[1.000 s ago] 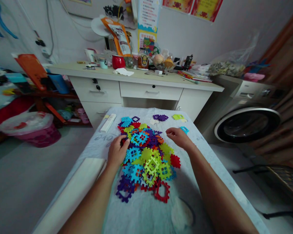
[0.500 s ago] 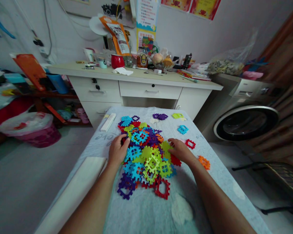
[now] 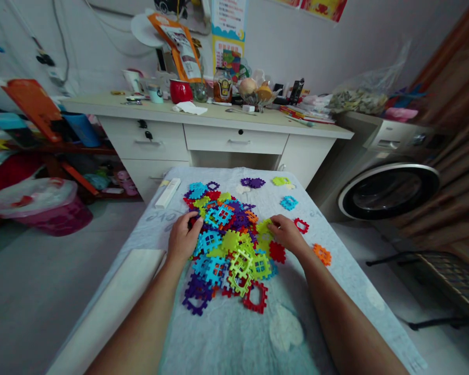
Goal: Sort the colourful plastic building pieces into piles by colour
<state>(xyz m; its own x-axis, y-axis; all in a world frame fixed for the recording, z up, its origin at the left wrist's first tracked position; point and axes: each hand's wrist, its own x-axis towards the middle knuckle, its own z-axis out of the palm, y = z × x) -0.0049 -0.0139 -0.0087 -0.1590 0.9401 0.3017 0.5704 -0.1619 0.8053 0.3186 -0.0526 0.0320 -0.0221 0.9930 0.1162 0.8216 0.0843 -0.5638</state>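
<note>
A heap of flat, notched plastic building pieces lies in the middle of the cloth-covered table, in blue, purple, red, orange and lime green. At its left edge rests my left hand, thumb and fingers apart, with a dark purple patch showing in the gap. Blue window-like pieces lie just beside its thumb. My right hand is closed on the edge of a lime green building piece at the heap's right side. Below those fingers is a solid red piece. Lime green frame pieces lie on top at the near side.
Loose pieces lie to the right: a blue one, a red frame and an orange one. A white box sits at the table's far left. Beyond stand a cluttered desk and a washing machine.
My right hand has closed on the lime green piece and shifted it slightly, so more of the red piece shows. My left hand stays at the heap's left edge. The whole view has shifted slightly.
</note>
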